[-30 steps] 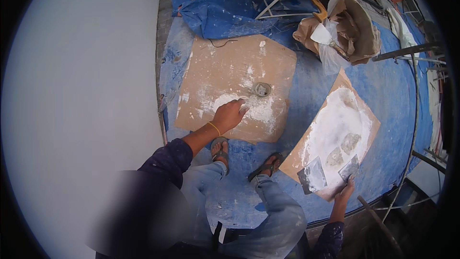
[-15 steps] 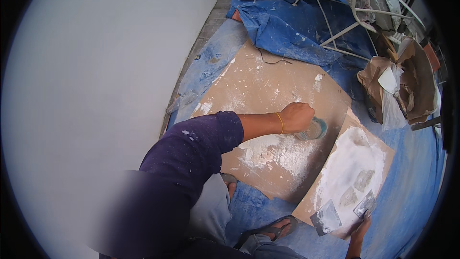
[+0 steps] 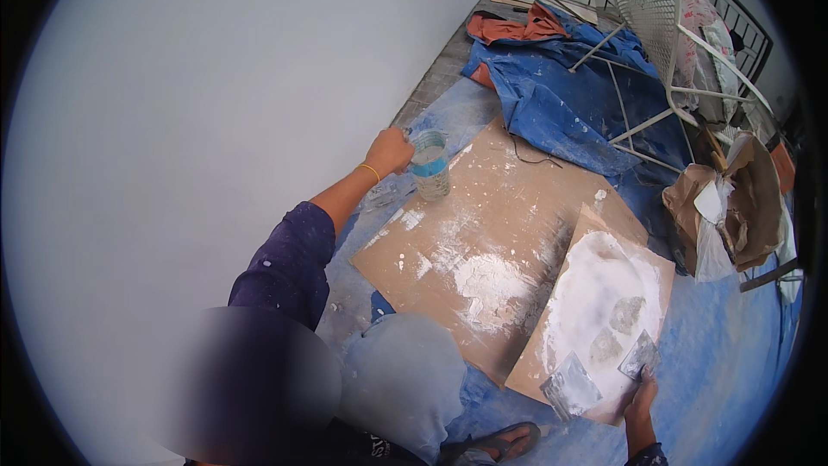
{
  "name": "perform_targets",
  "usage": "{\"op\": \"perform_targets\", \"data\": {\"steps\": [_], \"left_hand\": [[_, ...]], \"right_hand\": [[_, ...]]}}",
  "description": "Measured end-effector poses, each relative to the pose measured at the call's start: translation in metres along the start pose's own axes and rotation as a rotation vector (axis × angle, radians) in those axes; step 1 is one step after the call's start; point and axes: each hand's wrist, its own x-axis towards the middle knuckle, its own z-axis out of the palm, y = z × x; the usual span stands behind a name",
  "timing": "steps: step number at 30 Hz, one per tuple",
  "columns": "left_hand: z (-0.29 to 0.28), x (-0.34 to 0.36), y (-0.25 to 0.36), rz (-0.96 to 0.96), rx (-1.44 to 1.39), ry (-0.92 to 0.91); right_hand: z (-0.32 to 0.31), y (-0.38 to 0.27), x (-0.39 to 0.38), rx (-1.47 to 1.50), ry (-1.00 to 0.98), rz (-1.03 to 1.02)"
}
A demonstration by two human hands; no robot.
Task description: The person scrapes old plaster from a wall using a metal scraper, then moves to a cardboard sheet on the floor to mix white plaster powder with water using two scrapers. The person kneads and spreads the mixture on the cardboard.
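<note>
My left hand (image 3: pixel 391 152) is closed on the handle of a clear plastic jug (image 3: pixel 431 179) with a blue-green band and a greyish inside. It holds the jug out beside the white wall, over the far left edge of a large brown board. At the lower right, my right hand (image 3: pixel 642 399) grips a flat, putty-smeared scraper (image 3: pixel 639 355) at the edge of a smaller board (image 3: pixel 532 361). That board bears a wide bed of white powder (image 3: pixel 580 286) with two greyish wet patches. A second flat scraper (image 3: pixel 571 387) lies on its near corner.
Powder smears the large brown board (image 3: pixel 483 190) on a blue sheet (image 3: pixel 699 354). Crumpled blue and orange tarpaulin (image 3: pixel 561 103) lies beyond it, under an overturned white metal chair (image 3: pixel 642 9). A torn paper bag (image 3: pixel 750 198) stands at right. The white wall (image 3: pixel 216 121) rises along the left.
My left hand has carried the jug leftward and farther away, from over the large board toward the wall. The view has shifted. My right hand remains at the scraper on the small board.
</note>
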Motion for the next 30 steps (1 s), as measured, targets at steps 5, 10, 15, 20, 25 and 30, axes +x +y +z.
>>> {"op": "perform_targets", "data": {"steps": [5, 10, 15, 20, 25, 30], "left_hand": [[-0.014, 0.045, -0.077, -0.144, 0.13, 0.237], [-0.011, 0.074, -0.089, -0.191, 0.011, 0.376], [-0.002, 0.088, -0.083, -0.281, -0.14, 0.242], [-0.008, 0.074, -0.12, -0.498, -0.366, 0.397], [-0.01, 0.051, -0.139, -0.387, -0.358, 0.384], [0.004, 0.051, -0.123, -0.326, -0.31, 0.423]], "right_hand": [[0.05, 0.014, -0.006, -0.034, 0.001, -0.019], [0.056, 0.015, -0.035, -0.019, -0.031, -0.038], [0.056, 0.018, -0.039, -0.103, -0.007, -0.033], [0.071, 0.024, -0.02, -0.092, -0.078, -0.049], [0.077, 0.01, -0.04, 0.036, -0.067, 0.003], [0.092, -0.008, -0.03, -0.039, -0.032, -0.061]]}}
